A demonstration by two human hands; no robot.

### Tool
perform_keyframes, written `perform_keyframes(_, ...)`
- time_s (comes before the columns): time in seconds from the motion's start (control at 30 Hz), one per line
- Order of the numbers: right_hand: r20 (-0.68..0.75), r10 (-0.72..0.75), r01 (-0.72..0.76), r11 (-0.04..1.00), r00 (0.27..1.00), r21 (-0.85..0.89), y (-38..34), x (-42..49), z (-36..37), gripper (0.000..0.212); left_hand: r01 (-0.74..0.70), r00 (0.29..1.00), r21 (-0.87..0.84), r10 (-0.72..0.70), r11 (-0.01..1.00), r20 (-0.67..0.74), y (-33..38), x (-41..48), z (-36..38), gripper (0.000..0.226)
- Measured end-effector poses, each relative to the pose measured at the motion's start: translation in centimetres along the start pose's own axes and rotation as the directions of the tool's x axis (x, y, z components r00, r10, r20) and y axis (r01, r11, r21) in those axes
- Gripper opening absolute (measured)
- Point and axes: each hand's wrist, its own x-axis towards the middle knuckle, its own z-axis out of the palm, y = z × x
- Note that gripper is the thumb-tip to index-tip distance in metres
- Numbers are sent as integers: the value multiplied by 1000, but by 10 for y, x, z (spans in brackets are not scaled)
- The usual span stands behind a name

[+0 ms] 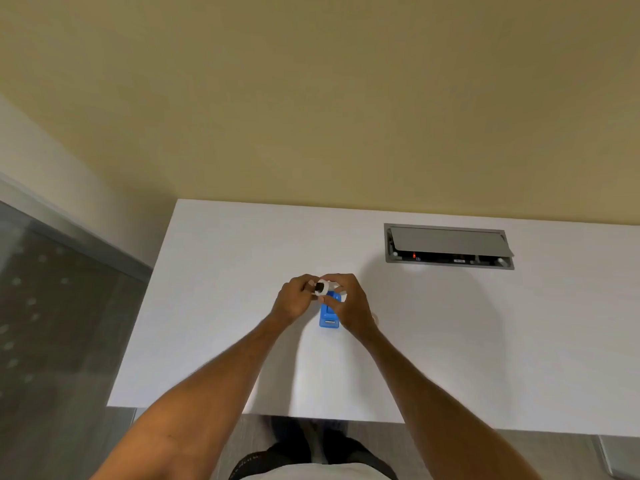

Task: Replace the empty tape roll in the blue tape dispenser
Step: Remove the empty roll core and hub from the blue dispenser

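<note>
We see both hands meeting above the middle of the white table, well in from every edge. The left hand pinches a small white tape roll with a dark core, and the right hand closes its fingers on the same roll from the other side. Directly under them the blue tape dispenser lies flat on the surface, its near end pointing toward the front edge. Near the back edge, toward the right, a grey cable hatch sits partly open.
</note>
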Motion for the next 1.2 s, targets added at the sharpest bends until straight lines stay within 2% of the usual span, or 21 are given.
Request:
perform_keyframes(0.17, -13, -58, 59, 996, 998, 68, -17, -12, -7, 40, 58, 998, -275, -49, 960, 39, 10, -17, -9, 36)
perform_keyframes(0.3, -11, -101, 101, 991, 995, 90, -20, -18, -15, 41, 63, 995, -378, -31, 924, 91, 11, -33, -13, 43)
perform_keyframes(0.47, -6, -75, 75, 989, 997, 126, -23, -25, -18, 39, 54, 997, -481, -23, 875, 71, 17, -46, -15, 45)
perform_keyframes(0.83, 27, -58, 55, 994, 998, 99, -36, -30, -9, 38, 57, 998, -518, -51, 853, 25, 15, -54, -19, 40)
perform_keyframes(1.2, 74, -5, 2, 999, 997, 37, -42, -31, -8, 32, 45, 999, -531, -25, 846, 45, 12, -61, -15, 41)
